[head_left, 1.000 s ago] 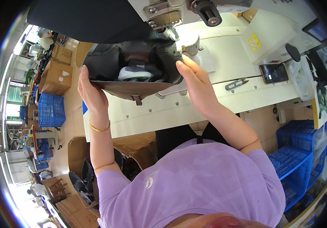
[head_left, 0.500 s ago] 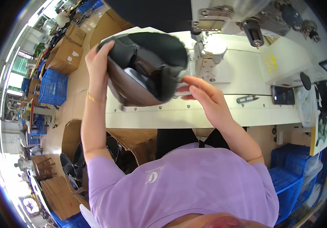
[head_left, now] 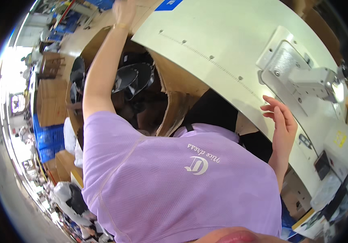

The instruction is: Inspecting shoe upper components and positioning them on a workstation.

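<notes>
The left hand (head_left: 124,9) is raised far out at the picture's top edge, blurred; whether it is open or holds anything cannot be told. The right hand (head_left: 281,121) hangs open and empty, fingers spread, just at the near edge of the pale worktop (head_left: 206,36). Below the left arm, a brown cardboard box (head_left: 170,97) holds dark caps (head_left: 135,77). A blue label (head_left: 169,4) lies on the worktop's far corner, a yellow one (head_left: 339,139) to the right of the sewing machine (head_left: 303,77). Blue crates (head_left: 46,139) stand left.

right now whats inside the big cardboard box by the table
Dark cap-like pieces lie piled in the cardboard box. The left arm and purple shirt cover its lower part, so the rest is hidden.
</notes>
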`<act>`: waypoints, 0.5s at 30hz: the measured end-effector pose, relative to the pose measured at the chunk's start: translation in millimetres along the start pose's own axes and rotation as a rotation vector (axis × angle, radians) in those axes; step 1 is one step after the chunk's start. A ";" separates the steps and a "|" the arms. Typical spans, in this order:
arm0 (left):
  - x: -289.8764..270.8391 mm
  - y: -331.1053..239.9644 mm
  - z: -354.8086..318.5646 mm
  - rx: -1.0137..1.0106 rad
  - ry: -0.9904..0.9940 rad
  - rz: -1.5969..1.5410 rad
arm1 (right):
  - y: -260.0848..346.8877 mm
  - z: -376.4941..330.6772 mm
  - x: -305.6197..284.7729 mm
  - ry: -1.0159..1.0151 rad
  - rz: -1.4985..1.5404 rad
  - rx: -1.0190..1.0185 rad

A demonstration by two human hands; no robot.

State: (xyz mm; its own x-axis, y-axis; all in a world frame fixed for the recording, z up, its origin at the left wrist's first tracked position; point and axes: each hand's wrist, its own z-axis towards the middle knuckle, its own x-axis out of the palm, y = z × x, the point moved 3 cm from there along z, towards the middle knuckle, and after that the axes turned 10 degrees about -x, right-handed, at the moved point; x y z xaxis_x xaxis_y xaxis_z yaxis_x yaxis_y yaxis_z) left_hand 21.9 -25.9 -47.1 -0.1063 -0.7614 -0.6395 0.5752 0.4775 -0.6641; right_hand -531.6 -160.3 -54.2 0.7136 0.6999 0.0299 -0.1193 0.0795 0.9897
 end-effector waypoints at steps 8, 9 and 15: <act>-32.6 214.0 -263.5 -0.779 0.505 1.135 | -23.4 0.8 21.9 0.077 -0.034 0.104; -30.8 201.7 -268.6 -0.678 0.535 1.194 | -23.2 1.0 26.1 0.081 -0.035 0.107; -69.4 198.0 -266.0 -0.308 0.624 1.230 | -21.9 5.2 53.0 0.178 0.013 0.138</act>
State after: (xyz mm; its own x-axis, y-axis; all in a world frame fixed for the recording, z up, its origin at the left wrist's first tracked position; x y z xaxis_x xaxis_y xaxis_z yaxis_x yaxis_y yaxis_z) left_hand -72.5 238.1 -237.2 -0.0564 0.4830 -0.8738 0.3728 0.8221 0.4304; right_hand -487.6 -128.7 -73.6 0.5785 0.8152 0.0292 -0.0235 -0.0191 0.9995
